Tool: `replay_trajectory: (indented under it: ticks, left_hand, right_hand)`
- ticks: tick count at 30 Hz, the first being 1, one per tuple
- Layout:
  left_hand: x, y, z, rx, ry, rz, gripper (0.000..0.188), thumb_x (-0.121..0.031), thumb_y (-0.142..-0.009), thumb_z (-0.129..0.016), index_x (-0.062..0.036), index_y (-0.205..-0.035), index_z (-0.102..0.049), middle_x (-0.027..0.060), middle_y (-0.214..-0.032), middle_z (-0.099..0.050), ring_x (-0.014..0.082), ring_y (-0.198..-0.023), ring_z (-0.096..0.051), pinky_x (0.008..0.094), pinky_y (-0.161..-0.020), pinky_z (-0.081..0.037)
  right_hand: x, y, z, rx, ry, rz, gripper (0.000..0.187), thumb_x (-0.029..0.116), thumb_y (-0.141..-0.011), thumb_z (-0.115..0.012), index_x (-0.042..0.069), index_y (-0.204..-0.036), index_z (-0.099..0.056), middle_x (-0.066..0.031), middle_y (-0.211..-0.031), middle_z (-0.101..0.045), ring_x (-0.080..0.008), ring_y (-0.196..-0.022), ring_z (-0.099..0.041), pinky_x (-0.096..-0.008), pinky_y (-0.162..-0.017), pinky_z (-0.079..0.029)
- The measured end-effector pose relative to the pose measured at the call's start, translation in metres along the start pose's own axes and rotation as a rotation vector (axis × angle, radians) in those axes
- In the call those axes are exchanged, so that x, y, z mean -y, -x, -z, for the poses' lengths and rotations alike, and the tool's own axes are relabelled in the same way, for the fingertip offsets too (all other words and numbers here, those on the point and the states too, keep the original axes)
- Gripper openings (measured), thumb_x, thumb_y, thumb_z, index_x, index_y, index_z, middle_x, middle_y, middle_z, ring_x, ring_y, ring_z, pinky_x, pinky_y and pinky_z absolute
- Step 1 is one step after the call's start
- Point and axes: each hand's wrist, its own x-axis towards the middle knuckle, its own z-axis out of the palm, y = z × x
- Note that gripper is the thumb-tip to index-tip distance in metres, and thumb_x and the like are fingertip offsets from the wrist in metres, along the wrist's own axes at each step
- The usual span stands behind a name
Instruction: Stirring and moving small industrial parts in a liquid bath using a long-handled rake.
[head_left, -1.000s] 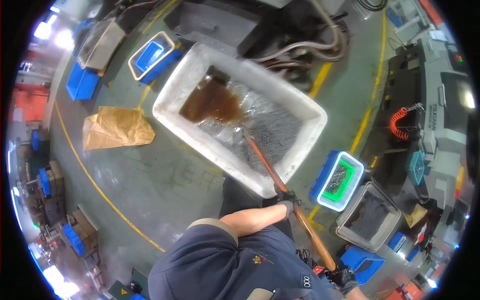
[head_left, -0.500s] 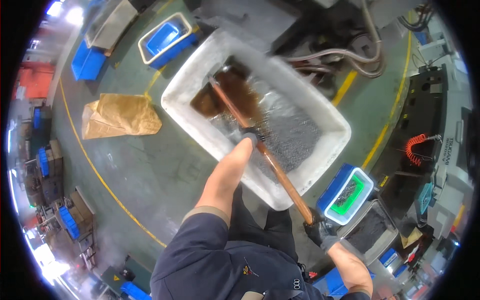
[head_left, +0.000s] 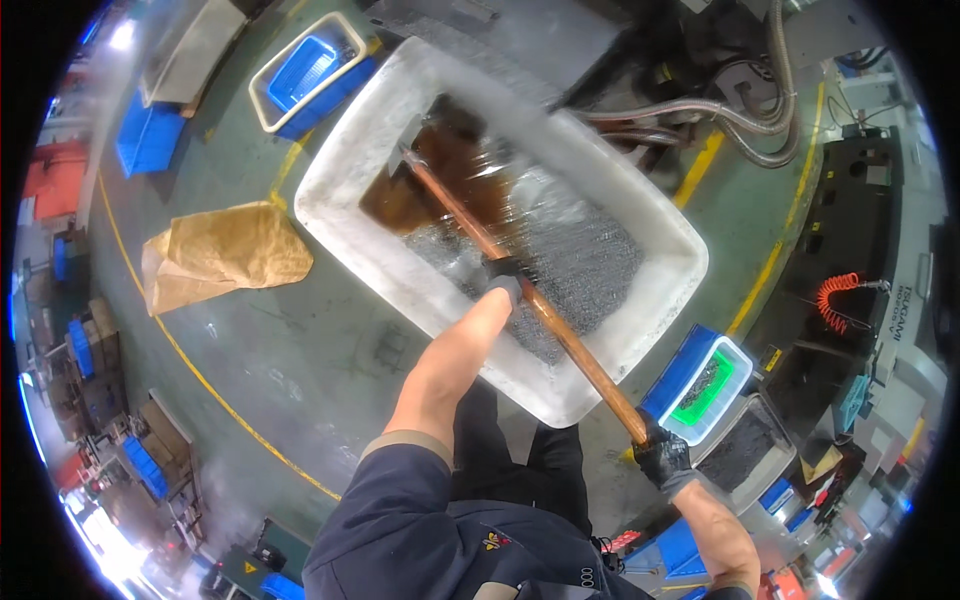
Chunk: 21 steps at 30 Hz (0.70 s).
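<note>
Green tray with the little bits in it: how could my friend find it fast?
Find the big white tub in the middle, with a long wooden handle reaching into it. Follow the handle to the gloved right hand; beside that hand stands a blue bin with a white rim. The tray inside is bright green, unlike the bins around it.

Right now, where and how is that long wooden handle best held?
Probably two-handed, from the near side: left hand around its middle, right hand at the near end, as now. The wooden handle is long and straight, its far end inside the white tub.
</note>
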Motion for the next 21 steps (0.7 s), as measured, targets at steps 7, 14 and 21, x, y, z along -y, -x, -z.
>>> replay_trajectory:
  ticks: [7,14,21]
  left_hand:
    - [-0.045,-0.047,0.037,0.067,0.372,0.126,0.037,-0.022,-0.09,-0.053,-0.0116,-0.125,-0.049,0.0082,-0.099,-0.06,0.023,-0.084,-0.058,0.0366,-0.068,-0.05]
    - [-0.036,-0.146,0.081,0.169,0.239,-0.015,0.037,-0.028,-0.092,-0.05,-0.0097,-0.125,-0.048,0.0106,-0.103,-0.058,0.0239,-0.087,-0.057,0.0348,-0.076,-0.049]
    - [-0.068,-0.095,0.196,0.274,0.305,0.055,0.008,-0.018,-0.093,-0.05,-0.0102,-0.092,-0.052,0.0119,-0.077,-0.057,0.0281,-0.07,-0.058,0.0406,-0.064,-0.051]
  right_hand:
    - [0.054,-0.039,0.009,-0.159,-0.058,0.088,0.065,0.021,-0.079,-0.065,0.023,-0.139,-0.039,-0.0183,-0.095,-0.065,-0.0393,-0.08,-0.063,-0.0489,-0.067,-0.051]
    - [0.092,-0.062,-0.015,-0.242,-0.045,0.146,0.068,0.016,-0.077,-0.064,0.023,-0.14,-0.038,-0.0167,-0.099,-0.066,-0.0375,-0.086,-0.064,-0.0448,-0.072,-0.052]
    - [0.127,-0.007,-0.077,-0.214,-0.377,0.107,0.068,0.016,-0.077,-0.062,0.02,-0.141,-0.038,-0.0202,-0.11,-0.063,-0.0392,-0.09,-0.063,-0.0445,-0.078,-0.051]
